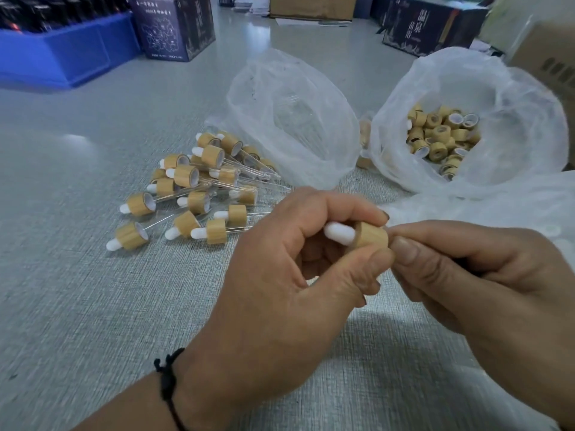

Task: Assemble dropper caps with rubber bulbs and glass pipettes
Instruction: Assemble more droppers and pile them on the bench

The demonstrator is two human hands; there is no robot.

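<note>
The bamboo-look cap (371,234) with its white rubber bulb (339,233) already seated sits in the air just above the desk (77,290), near the middle of the view. The left hand (298,275) pinches it, thumb under the cap's rim and forefinger curled over the top, with the bulb pointing left. The right hand (485,275) meets the cap's open end, its fingers (407,251) curled tightly together as if pinching something thin. That is probably a glass pipette, but none can be made out there, so I cannot tell what it holds.

The likely step is feeding a pipette into the cap. The main risk is misalignment. If the glass goes in at an angle, it could jam against the inner rim and chip or snap close to the fingertips. Pushing too hard could also force the bulb back out of the cap, and squeezing the bulb may stop the pipette seating fully. A loose pinch could let the cap twist.

To the left lies a pile of finished droppers (193,191), their glass stems crossing one another. Dropping a new one carelessly on it could crack them. Behind are 2 clear plastic bags: 1 (295,119) holding what look like pipettes, the other (466,88) holding loose caps (441,138). A blue crate (62,60) and printed cartons (174,26) stand farther back.
</note>
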